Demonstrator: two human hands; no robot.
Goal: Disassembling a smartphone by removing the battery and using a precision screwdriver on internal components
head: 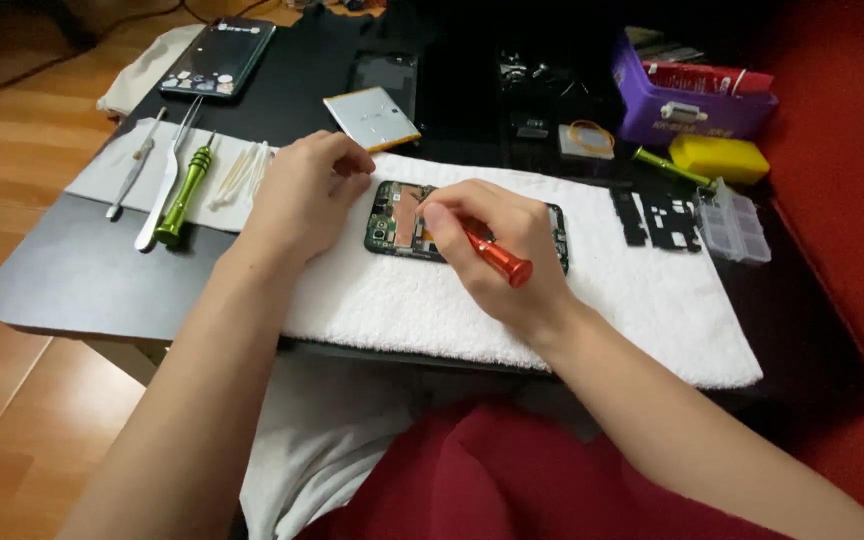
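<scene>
An opened phone body [392, 220] with a green circuit board lies on a white towel [592, 300] on the black table. My right hand [497, 245] grips a red-handled screwdriver [500, 258], its tip down on the board near the phone's middle. My left hand [302, 190] rests on the towel at the phone's left edge, fingers curled, touching the phone's top corner. It holds nothing I can see.
A green-handled driver [184, 195], tweezers and cotton swabs lie on a cloth at left. Farther back are a phone screen panel [220, 55] and a flat battery [370, 117]. At right sit black cover pieces [657, 220], a clear parts box [734, 222], a yellow block [719, 157] and a purple box [687, 105].
</scene>
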